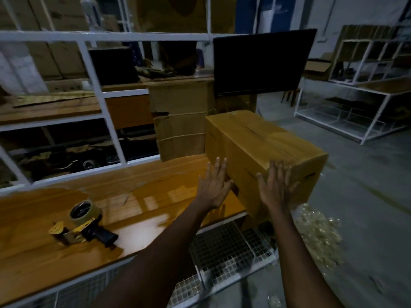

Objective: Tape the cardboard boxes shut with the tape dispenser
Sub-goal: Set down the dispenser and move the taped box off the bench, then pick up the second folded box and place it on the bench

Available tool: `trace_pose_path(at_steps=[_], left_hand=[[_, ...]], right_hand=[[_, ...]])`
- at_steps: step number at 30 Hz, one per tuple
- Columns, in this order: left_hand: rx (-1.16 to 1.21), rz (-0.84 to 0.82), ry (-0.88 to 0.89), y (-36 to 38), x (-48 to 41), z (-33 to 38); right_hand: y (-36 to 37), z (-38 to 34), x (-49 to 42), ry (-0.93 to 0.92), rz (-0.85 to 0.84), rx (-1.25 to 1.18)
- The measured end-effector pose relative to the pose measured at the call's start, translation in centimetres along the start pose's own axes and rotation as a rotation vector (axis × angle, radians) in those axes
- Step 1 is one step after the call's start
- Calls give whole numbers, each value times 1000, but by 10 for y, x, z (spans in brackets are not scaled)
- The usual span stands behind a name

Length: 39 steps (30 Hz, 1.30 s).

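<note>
Tape dispenser [83, 223] lies on its side at the left of the wooden worktop [155, 196], near the front edge. Black handle points right toward the person; roll of brownish tape sits at the top. No hand on it.

Behind the worktop, a white metal frame [97, 90] with shelves; contents dark and blurred. Right of that, a stack of worn cardboard cartons [180, 121] stands at the worktop's far edge, and a black flat screen [260, 63] sits above and just right of the stack.

Left hand [213, 187]: forearm stretched forward across the worktop's front edge, palm forward, fingers [216, 167] straight and spread open, gripping nothing. Fingertips lie against the near left face of the cardboard box [262, 147].

The box is long and closed on top, sitting at the right end of the worktop with its near end overhanging the edge. Motion blur on its right side.

Right hand [277, 187]: arm extended likewise, palm flat on the box's near end face, fingers together-to-slightly-splayed and open, not wrapped around anything. Both hands well apart from the dispenser.

Below the hands, a wire mesh rack [224, 247] under the worktop. On the floor to the right, a pile of pale crumpled packing material [318, 232]; farther right, a white frame rack [355, 90] by the wall.
</note>
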State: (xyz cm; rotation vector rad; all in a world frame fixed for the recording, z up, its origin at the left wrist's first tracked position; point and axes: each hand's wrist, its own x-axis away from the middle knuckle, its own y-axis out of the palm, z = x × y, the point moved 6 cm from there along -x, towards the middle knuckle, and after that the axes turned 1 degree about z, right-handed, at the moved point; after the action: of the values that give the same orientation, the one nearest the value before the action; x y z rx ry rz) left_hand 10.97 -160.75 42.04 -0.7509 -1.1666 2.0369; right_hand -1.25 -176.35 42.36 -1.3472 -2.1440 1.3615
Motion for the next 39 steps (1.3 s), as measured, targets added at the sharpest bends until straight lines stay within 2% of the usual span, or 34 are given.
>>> trace_pose_path(at_steps=[5,10,16,21,25,31,35,39], left_hand=[[17,177,-137,-72,86,-108],[-22,352,-335,-164,236,-241],[-29,540,-667,-255,494,-396],[-49,630,-942,-296,726,-488],[-52,680,-1171,-296,888,-532],[-26,681,-1456,-278,1045,-581],[18,615,-1626,-249,1131,-628],[39,509,-1793,-206,1212,-676]], right_hand=[[35,-130,55,-222,-38,-61],[104,-297,169,-463,-199,-180],[186,-492,390,-747,-413,-308],[241,-618,605,-957,-620,-412],[281,-673,767,-1073,-868,-442],[356,-713,940,-1167,-1158,-468],[417,-733,1024,-1125,-1313,-497],[497,-741,1102,-1046,-1472,-358]])
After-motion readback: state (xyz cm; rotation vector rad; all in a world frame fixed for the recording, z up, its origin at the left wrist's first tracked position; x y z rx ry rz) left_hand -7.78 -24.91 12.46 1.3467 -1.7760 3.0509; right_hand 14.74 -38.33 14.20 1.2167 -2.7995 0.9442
